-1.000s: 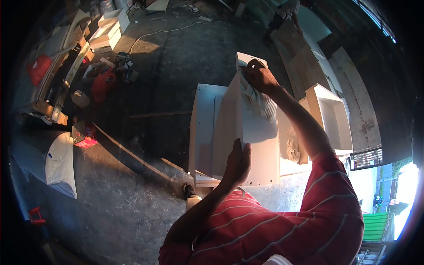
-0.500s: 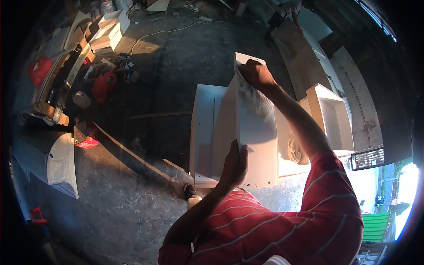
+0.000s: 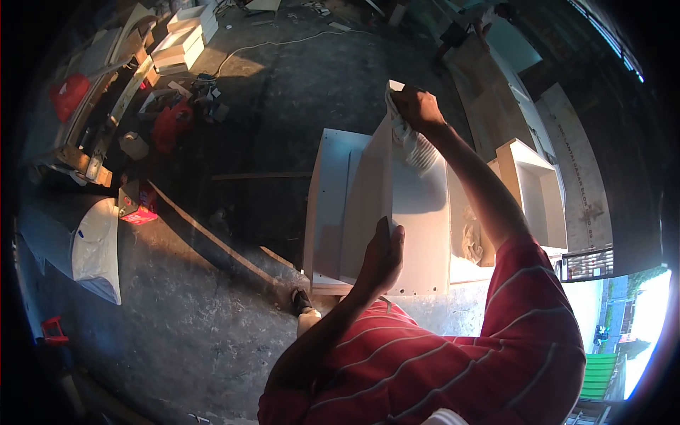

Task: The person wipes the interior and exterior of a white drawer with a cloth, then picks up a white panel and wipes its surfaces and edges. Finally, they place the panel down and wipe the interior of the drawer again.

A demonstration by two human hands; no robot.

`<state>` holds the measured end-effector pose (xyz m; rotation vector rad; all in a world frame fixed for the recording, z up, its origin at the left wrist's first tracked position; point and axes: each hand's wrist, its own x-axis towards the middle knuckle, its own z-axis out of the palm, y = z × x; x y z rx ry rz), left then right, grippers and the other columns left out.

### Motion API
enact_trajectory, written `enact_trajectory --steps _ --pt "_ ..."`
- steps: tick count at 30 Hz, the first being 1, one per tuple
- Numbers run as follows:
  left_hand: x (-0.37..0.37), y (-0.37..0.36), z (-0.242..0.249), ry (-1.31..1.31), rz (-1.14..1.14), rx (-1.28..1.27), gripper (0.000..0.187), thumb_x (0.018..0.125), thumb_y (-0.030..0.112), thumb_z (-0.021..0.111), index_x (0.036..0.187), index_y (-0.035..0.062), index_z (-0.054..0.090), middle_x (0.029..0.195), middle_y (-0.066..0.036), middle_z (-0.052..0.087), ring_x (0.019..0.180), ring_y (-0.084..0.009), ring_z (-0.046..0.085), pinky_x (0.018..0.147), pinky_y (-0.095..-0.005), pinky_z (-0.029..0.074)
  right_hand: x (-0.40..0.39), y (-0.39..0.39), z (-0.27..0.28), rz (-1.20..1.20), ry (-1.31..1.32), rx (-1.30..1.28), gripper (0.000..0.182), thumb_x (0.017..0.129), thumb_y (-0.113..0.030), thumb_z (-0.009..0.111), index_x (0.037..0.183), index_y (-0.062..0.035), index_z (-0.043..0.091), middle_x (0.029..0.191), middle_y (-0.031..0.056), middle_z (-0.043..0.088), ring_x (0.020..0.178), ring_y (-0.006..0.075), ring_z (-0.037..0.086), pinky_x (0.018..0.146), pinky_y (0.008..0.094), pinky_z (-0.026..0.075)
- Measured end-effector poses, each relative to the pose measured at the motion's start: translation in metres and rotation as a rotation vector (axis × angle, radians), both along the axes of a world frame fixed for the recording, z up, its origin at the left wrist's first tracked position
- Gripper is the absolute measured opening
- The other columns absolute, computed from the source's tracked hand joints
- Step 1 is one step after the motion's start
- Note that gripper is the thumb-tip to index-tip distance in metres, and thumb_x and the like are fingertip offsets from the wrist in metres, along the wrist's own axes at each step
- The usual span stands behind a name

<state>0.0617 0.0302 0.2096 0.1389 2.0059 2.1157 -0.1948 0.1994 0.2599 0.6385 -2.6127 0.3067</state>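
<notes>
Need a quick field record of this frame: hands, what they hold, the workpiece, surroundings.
left hand: grips the near edge of the white panel
right hand: presses a cloth on the panel's far end
white panel: stands on edge, tilted, over a flat white board
open white box: to the right of the panel
floor: dark concrete, sunlit strip
red carton: on the floor at left
stacked white parts: upper left

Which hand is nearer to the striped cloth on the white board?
Right. The right hand holds the striped cloth at the white board's far end; the left hand grips the near edge.
</notes>
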Motion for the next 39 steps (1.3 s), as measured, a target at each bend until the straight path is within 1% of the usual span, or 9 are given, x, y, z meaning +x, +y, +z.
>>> enact_trajectory --steps 5,8,14,19,21,25,27,32,39 --pt "-0.001 0.001 -0.004 0.031 0.014 -0.001 0.029 0.096 0.025 0.041 0.111 0.0002 0.038 0.083 -0.026 0.056 0.075 -0.0429 0.057 0.064 -0.0468 0.043 0.017 0.001 0.002 0.143 -0.027 0.027 0.018 0.080 -0.017 0.058 0.094 -0.0115 0.068 0.084 0.0156 0.063 0.078 0.0325 0.063 0.069 0.0408 0.050" --pt "-0.001 0.001 -0.004 0.027 0.007 -0.008 0.029 0.096 0.025 0.041 0.111 0.0001 0.038 0.084 -0.027 0.056 0.077 -0.0439 0.057 0.066 -0.0473 0.043 0.007 -0.007 0.013 -0.033 -0.090 0.009 0.018 0.080 -0.017 0.058 0.094 -0.0105 0.068 0.082 0.0162 0.063 0.077 0.0335 0.063 0.069 0.0411 0.050" --pt "-0.001 0.002 -0.003 0.060 0.035 0.032 0.031 0.096 0.025 0.042 0.113 -0.0003 0.038 0.090 -0.029 0.056 0.085 -0.0453 0.057 0.071 -0.0474 0.044 0.022 -0.003 -0.006 0.112 0.079 0.025 0.016 0.079 -0.017 0.060 0.089 -0.0073 0.068 0.081 0.0176 0.063 0.075 0.0348 0.062 0.067 0.0410 0.049" --pt "0.000 -0.001 0.001 -0.008 -0.013 0.037 0.031 0.096 0.024 0.042 0.114 -0.0012 0.039 0.093 -0.029 0.057 0.087 -0.0454 0.057 0.073 -0.0471 0.044 0.002 0.002 -0.001 0.002 -0.055 0.004 0.018 0.079 -0.018 0.058 0.091 -0.0105 0.069 0.083 0.0156 0.064 0.077 0.0343 0.063 0.070 0.0403 0.049" --pt "0.000 -0.001 -0.002 -0.008 -0.020 -0.037 0.039 0.098 0.033 0.035 0.120 0.0011 0.039 0.097 -0.022 0.055 0.085 -0.0331 0.056 0.076 -0.0414 0.042 -0.001 -0.004 0.003 -0.059 -0.038 -0.032 0.018 0.078 -0.018 0.057 0.090 -0.0109 0.069 0.084 0.0166 0.063 0.079 0.0348 0.062 0.071 0.0412 0.049" --pt "-0.002 -0.002 -0.002 0.017 -0.040 0.032 0.039 0.098 0.032 0.035 0.121 0.0003 0.039 0.101 -0.022 0.055 0.089 -0.0316 0.056 0.080 -0.0401 0.042 0.037 -0.006 0.001 0.005 -0.077 -0.052 0.018 0.080 -0.016 0.056 0.091 -0.0075 0.067 0.083 0.0187 0.061 0.078 0.0355 0.061 0.069 0.0416 0.048" --pt "-0.001 0.002 -0.007 0.038 0.004 0.071 0.033 0.096 0.026 0.040 0.114 -0.0017 0.038 0.089 -0.028 0.057 0.083 -0.0446 0.058 0.072 -0.0469 0.044 0.081 -0.012 0.010 0.107 -0.116 -0.058 0.016 0.081 -0.012 0.055 0.091 -0.0056 0.066 0.077 0.0175 0.058 0.074 0.0348 0.060 0.067 0.0411 0.047" --pt "-0.001 0.004 -0.013 0.098 0.042 0.049 0.034 0.096 0.026 0.040 0.116 -0.0012 0.037 0.088 -0.029 0.057 0.081 -0.0442 0.058 0.070 -0.0465 0.044 0.138 -0.012 0.011 0.202 -0.175 -0.119 0.016 0.078 -0.004 0.056 0.092 -0.0041 0.065 0.077 0.0155 0.056 0.075 0.0309 0.059 0.067 0.0389 0.047" --pt "0.000 0.000 -0.009 0.071 0.002 0.042 0.036 0.097 0.028 0.039 0.120 0.0005 0.036 0.083 -0.026 0.055 0.073 -0.0365 0.059 0.067 -0.0441 0.044 0.054 0.003 0.002 0.198 -0.040 -0.060 0.013 0.084 -0.011 0.057 0.092 -0.0038 0.065 0.076 0.0144 0.057 0.071 0.0313 0.059 0.062 0.0390 0.046"
